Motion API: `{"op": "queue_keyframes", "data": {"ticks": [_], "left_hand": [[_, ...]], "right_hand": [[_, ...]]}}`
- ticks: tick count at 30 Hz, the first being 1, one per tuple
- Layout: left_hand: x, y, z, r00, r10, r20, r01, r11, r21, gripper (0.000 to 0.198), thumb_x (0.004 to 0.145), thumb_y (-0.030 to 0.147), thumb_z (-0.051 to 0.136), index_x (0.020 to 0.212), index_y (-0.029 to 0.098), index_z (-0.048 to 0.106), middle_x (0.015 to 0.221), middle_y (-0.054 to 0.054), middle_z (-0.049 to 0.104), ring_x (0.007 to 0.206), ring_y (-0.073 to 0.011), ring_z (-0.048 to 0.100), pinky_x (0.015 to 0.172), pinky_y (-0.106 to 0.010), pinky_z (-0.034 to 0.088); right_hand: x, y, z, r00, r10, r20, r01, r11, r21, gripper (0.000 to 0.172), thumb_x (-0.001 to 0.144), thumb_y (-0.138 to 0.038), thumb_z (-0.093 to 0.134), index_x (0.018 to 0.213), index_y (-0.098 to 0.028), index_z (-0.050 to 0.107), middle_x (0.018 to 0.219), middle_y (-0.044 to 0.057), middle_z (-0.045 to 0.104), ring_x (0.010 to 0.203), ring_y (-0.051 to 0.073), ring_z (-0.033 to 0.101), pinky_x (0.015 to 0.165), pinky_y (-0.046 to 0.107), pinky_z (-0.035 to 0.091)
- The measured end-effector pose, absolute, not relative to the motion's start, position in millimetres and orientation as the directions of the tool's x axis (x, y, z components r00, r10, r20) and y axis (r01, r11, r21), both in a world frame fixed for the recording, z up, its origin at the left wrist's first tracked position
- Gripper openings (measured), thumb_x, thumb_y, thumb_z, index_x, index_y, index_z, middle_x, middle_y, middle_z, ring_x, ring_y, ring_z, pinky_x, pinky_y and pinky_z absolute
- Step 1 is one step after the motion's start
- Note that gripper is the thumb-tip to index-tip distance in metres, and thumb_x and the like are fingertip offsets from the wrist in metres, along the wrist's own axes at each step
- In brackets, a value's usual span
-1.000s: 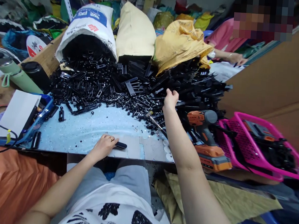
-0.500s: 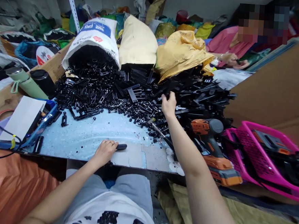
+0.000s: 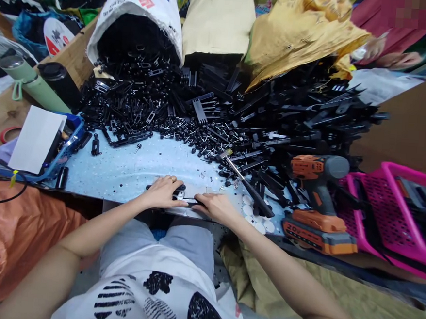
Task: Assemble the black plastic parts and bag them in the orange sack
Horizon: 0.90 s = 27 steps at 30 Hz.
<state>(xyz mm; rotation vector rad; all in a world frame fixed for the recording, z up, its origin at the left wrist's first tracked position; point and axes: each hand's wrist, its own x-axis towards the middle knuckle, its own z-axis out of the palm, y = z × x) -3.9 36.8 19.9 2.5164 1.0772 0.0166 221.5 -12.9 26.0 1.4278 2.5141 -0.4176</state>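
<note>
At the near edge of the light blue work surface [image 3: 143, 167], my left hand [image 3: 164, 193] is closed on a black plastic piece [image 3: 179, 188] with a rounded end. Close beside it, my right hand [image 3: 213, 206] pinches a slim black plastic part [image 3: 194, 201]. The two parts meet or nearly meet between my hands; whether they are joined, I cannot tell. Beyond my hands lies a heap of small black pins [image 3: 207, 142] with metal shanks. A hammer [image 3: 248, 184] with a dark handle rests to the right of my right hand.
An orange cordless drill [image 3: 315, 200] stands at right, beside pink baskets [image 3: 405, 221]. White, cream and yellow sacks [image 3: 218, 24] spill black parts at the back. On the left are a blue tray [image 3: 76, 138] and a green bottle [image 3: 39, 86]. Another person's hand [image 3: 398, 59] shows at upper right.
My right hand has come back from the pile to beside my left hand, now with a black part. The view has tilted down and closer to the table.
</note>
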Motion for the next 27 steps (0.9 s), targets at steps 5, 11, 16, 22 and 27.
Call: {"op": "queue_keyframes", "data": {"ticks": [5,11,16,22,27], "left_hand": [[0,36,21,0.713,0.688,-0.133,0.684,-0.642,0.347,0.07,0.066,0.074,0.056,0.112,0.022,0.051,0.111,-0.01,0.055,0.102,-0.029,0.052,0.085,-0.041,0.04],[-4,36,14,0.716,0.694,-0.075,0.662,-0.64,0.39,0.064,0.068,0.068,0.058,0.106,0.018,0.046,0.096,-0.008,0.059,0.089,-0.0268,0.058,0.075,-0.037,0.043],[-13,34,4,0.707,0.703,0.074,0.628,-0.673,0.391,0.062,0.071,0.068,0.055,0.106,0.018,0.046,0.1,-0.01,0.058,0.091,-0.0267,0.059,0.073,-0.036,0.045],[-15,33,2,0.726,0.674,0.132,0.578,-0.704,0.413,0.052,0.076,0.062,0.054,0.102,0.017,0.05,0.094,-0.008,0.06,0.088,-0.0239,0.06,0.071,-0.033,0.046],[-12,30,0,0.719,0.68,0.144,0.602,-0.712,0.361,0.044,0.08,0.056,0.052,0.099,0.016,0.051,0.09,-0.008,0.061,0.083,-0.0226,0.061,0.067,-0.031,0.046]], "right_hand": [[225,-18,29,-0.482,0.813,-0.325,0.874,0.474,-0.109,0.038,0.093,-0.052,0.033,0.1,-0.022,0.054,0.085,0.003,0.065,0.073,0.016,0.061,0.055,0.026,0.025],[217,-24,41,-0.462,0.851,-0.249,0.883,0.468,-0.041,0.041,0.095,-0.051,0.028,0.106,-0.023,0.054,0.088,0.005,0.063,0.079,0.017,0.059,0.059,0.027,0.025],[208,-28,58,-0.495,0.847,-0.196,0.859,0.511,0.038,0.037,0.097,-0.043,0.025,0.108,-0.02,0.052,0.089,0.008,0.062,0.081,0.018,0.056,0.065,0.029,0.026],[213,-13,60,-0.568,0.796,-0.21,0.807,0.588,0.044,0.032,0.097,-0.041,0.029,0.106,-0.021,0.051,0.089,0.009,0.062,0.08,0.018,0.055,0.066,0.03,0.027],[210,-6,59,-0.577,0.79,-0.205,0.795,0.602,0.082,0.032,0.097,-0.041,0.028,0.105,-0.021,0.052,0.087,0.007,0.061,0.076,0.018,0.056,0.066,0.03,0.025]]}}
